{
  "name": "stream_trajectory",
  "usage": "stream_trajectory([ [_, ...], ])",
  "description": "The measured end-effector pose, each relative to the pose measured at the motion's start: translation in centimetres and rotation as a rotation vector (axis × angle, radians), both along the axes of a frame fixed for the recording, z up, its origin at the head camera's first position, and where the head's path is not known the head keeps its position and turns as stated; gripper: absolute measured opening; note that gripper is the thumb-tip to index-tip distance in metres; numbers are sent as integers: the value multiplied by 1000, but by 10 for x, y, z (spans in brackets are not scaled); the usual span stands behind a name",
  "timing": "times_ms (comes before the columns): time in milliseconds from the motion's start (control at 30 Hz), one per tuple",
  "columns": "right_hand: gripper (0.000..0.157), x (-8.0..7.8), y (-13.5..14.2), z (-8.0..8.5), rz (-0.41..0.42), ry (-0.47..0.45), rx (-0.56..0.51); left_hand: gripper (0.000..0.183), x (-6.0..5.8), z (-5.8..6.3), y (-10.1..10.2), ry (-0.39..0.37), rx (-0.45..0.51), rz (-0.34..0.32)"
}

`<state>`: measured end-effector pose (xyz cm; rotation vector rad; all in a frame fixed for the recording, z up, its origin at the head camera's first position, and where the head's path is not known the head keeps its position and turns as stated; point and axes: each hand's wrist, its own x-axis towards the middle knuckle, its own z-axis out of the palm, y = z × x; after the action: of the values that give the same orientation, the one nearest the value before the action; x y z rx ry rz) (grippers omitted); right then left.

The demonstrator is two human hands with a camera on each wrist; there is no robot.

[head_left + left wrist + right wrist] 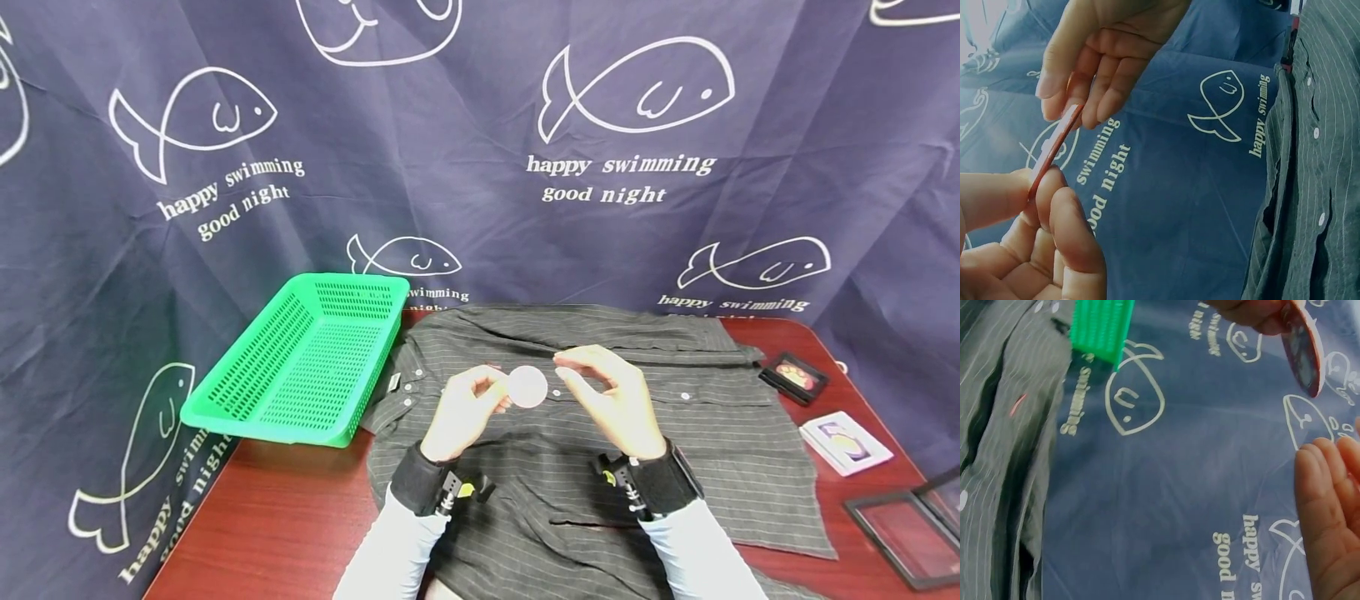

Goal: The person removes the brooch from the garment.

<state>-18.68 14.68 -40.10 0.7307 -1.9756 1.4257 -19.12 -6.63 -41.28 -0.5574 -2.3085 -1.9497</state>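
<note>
Between thumb and fingers my left hand (463,410) pinches the edge of a thin round disc (528,387). Its pale face turns toward the head camera; the right wrist view shows a dark patterned face with a red rim on the disc (1305,353). My right hand (613,402) hovers just right of it, fingers bent and thumb apart, with nothing between them. Beneath both hands lies a dark grey pinstriped shirt (720,467) with white buttons, spread over the table. What the disc is exactly cannot be told.
A green perforated basket (281,435) stands at the left. Along the right edge lie a small black case with a picture (798,377), a stack of white-bordered cards (846,442) and a black-framed clear case (903,533). A blue fish-print curtain (480,167) hangs behind.
</note>
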Motion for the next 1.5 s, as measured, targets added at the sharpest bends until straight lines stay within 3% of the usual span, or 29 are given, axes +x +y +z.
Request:
stream_trajectory([
  [300,20,6,-9,5,37,-313,58,12,3,3,-1,138,-68,10],
  [533,15,6,-16,2,84,-425,76,11,2,3,0,192,-83,1],
  [767,13,10,-21,1,154,-474,51,12,1,-1,1,233,-118,0],
  [1033,11,9,-21,-4,133,-477,65,12,1,-2,3,237,-124,0],
  [1500,13,7,-20,-5,194,-482,55,11,2,-1,2,236,-119,3],
])
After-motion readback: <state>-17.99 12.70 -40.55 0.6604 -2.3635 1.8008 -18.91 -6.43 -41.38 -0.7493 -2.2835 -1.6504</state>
